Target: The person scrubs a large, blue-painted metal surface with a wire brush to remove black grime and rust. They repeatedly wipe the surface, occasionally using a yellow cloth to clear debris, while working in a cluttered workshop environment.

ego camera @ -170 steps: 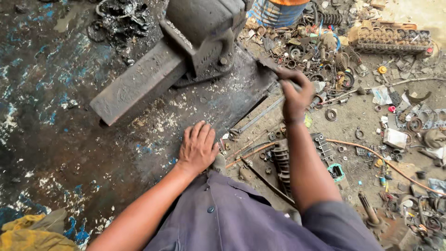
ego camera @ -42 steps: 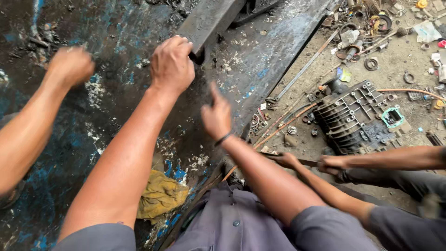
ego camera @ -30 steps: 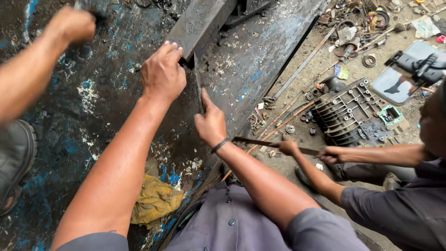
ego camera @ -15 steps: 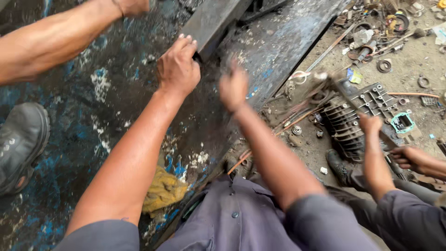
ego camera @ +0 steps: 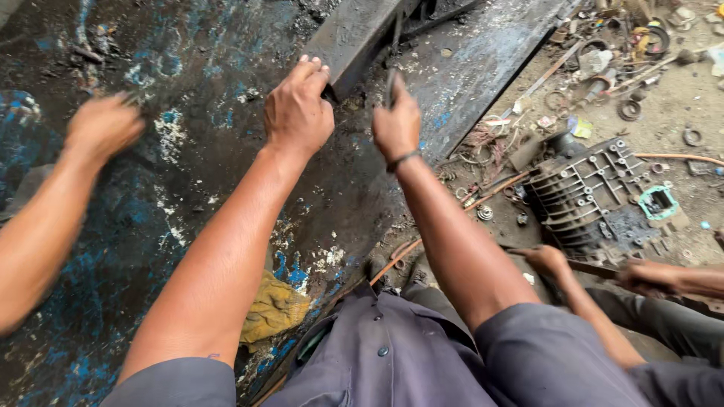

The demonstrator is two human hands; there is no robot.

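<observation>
My left hand (ego camera: 298,109) rests palm down on the dark, blue-flecked metal bench (ego camera: 188,173), its fingertips against the end of a long grey steel bar (ego camera: 354,34). My right hand (ego camera: 396,120) is shut on a thin dark tool (ego camera: 390,83) that points up toward the bar's end. A wristband circles my right wrist. Another person's hand (ego camera: 102,124) lies blurred on the bench at the left.
A yellow rag (ego camera: 275,309) lies at the bench's near edge. On the ground to the right sits a grey finned engine casing (ego camera: 596,196) among rings, rods and scrap. A second person's hands (ego camera: 596,267) hold a rod at the lower right.
My right hand has come back up to the bar's end and now grips the thin tool. The other person's arm at the left has dropped lower on the bench; the boot is gone.
</observation>
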